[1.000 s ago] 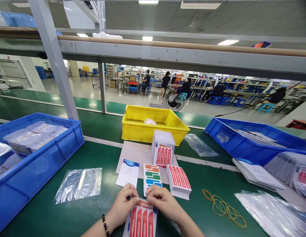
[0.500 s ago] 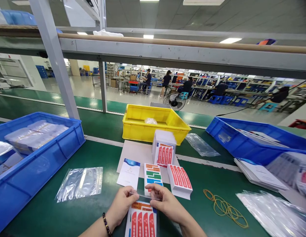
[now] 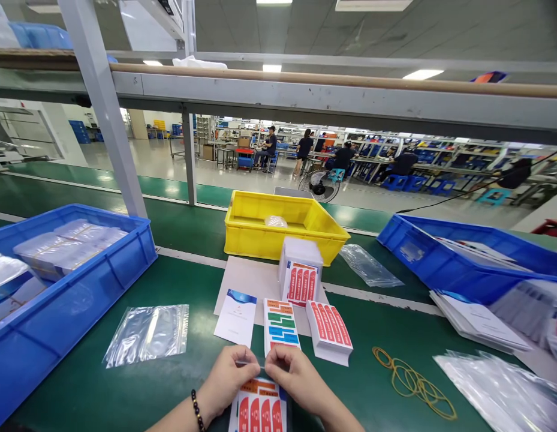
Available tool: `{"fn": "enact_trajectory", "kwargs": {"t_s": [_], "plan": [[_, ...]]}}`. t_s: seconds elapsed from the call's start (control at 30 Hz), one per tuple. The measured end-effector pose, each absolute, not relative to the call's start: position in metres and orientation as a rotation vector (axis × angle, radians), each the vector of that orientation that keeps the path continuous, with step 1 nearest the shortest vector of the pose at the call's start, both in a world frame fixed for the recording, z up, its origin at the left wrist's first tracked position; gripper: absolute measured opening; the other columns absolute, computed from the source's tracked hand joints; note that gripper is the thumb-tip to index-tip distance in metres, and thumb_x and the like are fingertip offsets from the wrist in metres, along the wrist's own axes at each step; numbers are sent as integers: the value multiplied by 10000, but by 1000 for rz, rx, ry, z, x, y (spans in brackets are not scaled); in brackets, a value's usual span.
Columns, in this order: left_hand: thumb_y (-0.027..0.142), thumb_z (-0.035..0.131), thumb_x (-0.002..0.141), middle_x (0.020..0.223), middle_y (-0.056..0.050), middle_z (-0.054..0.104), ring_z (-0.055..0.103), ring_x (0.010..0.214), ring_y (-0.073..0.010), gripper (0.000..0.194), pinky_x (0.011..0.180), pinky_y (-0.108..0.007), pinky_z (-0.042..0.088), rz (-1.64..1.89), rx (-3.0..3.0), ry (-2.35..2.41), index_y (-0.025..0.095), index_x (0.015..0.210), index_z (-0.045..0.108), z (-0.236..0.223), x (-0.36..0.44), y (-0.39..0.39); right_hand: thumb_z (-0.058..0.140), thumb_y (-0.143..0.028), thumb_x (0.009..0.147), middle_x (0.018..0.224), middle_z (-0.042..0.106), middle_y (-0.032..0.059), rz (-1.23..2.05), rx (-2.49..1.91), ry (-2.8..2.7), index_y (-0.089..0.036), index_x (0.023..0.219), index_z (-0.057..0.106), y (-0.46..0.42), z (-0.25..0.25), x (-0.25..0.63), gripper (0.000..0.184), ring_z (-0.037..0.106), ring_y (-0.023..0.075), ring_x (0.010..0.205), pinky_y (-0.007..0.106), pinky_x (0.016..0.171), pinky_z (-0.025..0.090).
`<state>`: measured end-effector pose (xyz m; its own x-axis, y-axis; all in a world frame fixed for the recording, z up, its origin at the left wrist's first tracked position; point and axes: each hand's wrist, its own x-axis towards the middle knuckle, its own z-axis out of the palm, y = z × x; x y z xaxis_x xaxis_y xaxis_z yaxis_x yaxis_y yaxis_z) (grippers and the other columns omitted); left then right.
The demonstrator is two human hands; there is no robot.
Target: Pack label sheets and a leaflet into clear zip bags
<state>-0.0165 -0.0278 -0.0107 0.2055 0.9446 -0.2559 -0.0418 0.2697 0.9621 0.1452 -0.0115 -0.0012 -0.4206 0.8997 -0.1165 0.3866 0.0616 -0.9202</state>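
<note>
My left hand point(image 3: 226, 379) and my right hand point(image 3: 294, 378) meet at the near edge of the green table, both pinching the top edge of a clear bag point(image 3: 259, 403) that holds red-striped cards. The bag lies flat under my hands and runs off the bottom of the view. Just beyond my fingers lie a colour-striped card stack point(image 3: 280, 324), a red-striped card stack point(image 3: 330, 332) to its right and a white leaflet with a blue corner point(image 3: 236, 317) to its left. A taller stack of red-striped cards point(image 3: 300, 270) stands behind them.
A blue bin point(image 3: 57, 306) of bagged goods is at left, an empty clear bag point(image 3: 147, 333) beside it. A yellow bin point(image 3: 282, 231) sits behind. At right are a blue bin point(image 3: 467, 264), booklets point(image 3: 478, 321), clear bags point(image 3: 503, 390) and rubber bands point(image 3: 413, 381). People work far behind.
My hands spread apart along the bag's top edge half a second ago and have now come back together at its middle. The view has tipped slightly.
</note>
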Motion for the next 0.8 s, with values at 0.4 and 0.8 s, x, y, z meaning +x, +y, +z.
{"fn": "enact_trajectory", "kwargs": {"t_s": [0.4, 0.8], "plan": [[299, 615, 683, 855, -56, 594, 529, 837, -195, 190, 773, -299, 405, 1095, 1518, 1132, 170, 822, 618, -11, -27, -28, 526, -161, 719, 723, 564, 5, 952, -1231, -2073, -188, 684, 521, -10, 4, 155, 45, 530, 159, 702, 255, 638, 407], [271, 352, 855, 751, -41, 589, 540, 711, -166, 223, 659, -261, 398, 1028, 1847, 1388, 188, 769, 541, 22, -43, -46, 397, -291, 871, 641, 522, 21, 399, -1214, -1989, -211, 653, 451, 1, -18, 162, 239, 508, 178, 628, 286, 566, 398]]}}
